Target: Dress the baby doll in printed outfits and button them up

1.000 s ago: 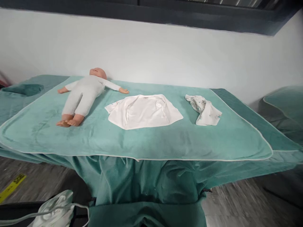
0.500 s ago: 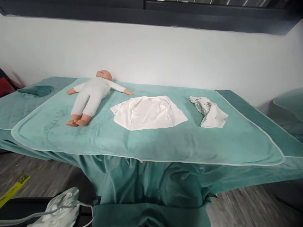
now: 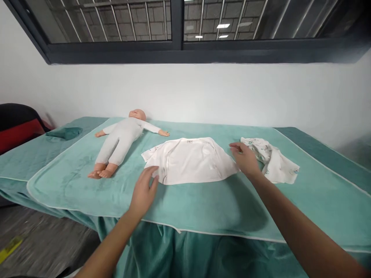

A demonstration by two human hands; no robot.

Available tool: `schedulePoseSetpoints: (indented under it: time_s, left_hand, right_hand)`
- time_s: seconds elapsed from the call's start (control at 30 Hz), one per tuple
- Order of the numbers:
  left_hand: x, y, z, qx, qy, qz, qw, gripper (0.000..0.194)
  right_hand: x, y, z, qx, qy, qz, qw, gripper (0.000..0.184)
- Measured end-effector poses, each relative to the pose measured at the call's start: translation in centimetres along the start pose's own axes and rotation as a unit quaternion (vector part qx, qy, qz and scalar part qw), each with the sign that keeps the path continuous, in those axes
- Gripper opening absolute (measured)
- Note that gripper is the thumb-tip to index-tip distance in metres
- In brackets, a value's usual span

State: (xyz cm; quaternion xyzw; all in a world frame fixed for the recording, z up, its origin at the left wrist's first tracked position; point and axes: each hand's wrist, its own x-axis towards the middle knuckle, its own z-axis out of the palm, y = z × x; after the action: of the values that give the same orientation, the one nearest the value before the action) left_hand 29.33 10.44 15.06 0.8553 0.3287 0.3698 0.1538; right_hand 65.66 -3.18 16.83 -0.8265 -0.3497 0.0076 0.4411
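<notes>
A white baby shirt lies spread flat on the green mat. At its lower left edge is my left hand, thumb and fingers apart, holding nothing that I can see. Over by the shirt's right side, my right hand hovers with fingers stretched out and its grip bare. Just right of that hand sits a crumpled, patterned white baby garment, partly hidden behind the wrist. On the left a baby doll in a white bodysuit rests on its back, arms spread.
The mat covers a table draped in green cloth. Behind it rises a white wall under a dark-framed barred window. A red and black object stands at the far left. Yellow tape marks the floor.
Both my hands have come into view, reaching over the mat to either side of the shirt. The camera has tilted up, showing more window. Doll and garments look unmoved on the mat.
</notes>
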Motion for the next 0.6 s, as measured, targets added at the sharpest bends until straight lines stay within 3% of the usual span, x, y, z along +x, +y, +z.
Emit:
schedulePoseSetpoints:
  time_s: [0.1, 0.2, 0.43, 0.5, 0.6]
  left_hand:
    - [4.9, -5.9, 3.2, 0.123, -0.027, -0.067, 0.99, 0.036]
    - [8.0, -8.6, 4.7, 0.183, -0.028, -0.089, 0.979, 0.037]
    - [8.8, -8.5, 5.4, 0.173, 0.041, -0.138, 0.974, 0.031]
    - [8.7, -8.5, 5.4, 0.171, 0.043, -0.142, 0.974, 0.031]
    - [8.7, -8.4, 5.3, 0.177, 0.04, -0.14, 0.973, 0.031]
  right_hand:
    - [4.3, 4.1, 3.1, -0.069, -0.019, 0.024, 0.997, 0.024]
    - [5.5, 5.8, 3.9, -0.082, -0.055, 0.016, 0.995, 0.022]
    - [4.4, 5.9, 2.6, -0.066, -0.177, -0.02, 0.982, 0.035]
    - [4.1, 6.1, 2.3, -0.033, -0.181, -0.035, 0.982, 0.037]
    - [3.9, 6.5, 2.1, 0.052, -0.14, -0.031, 0.988, 0.04]
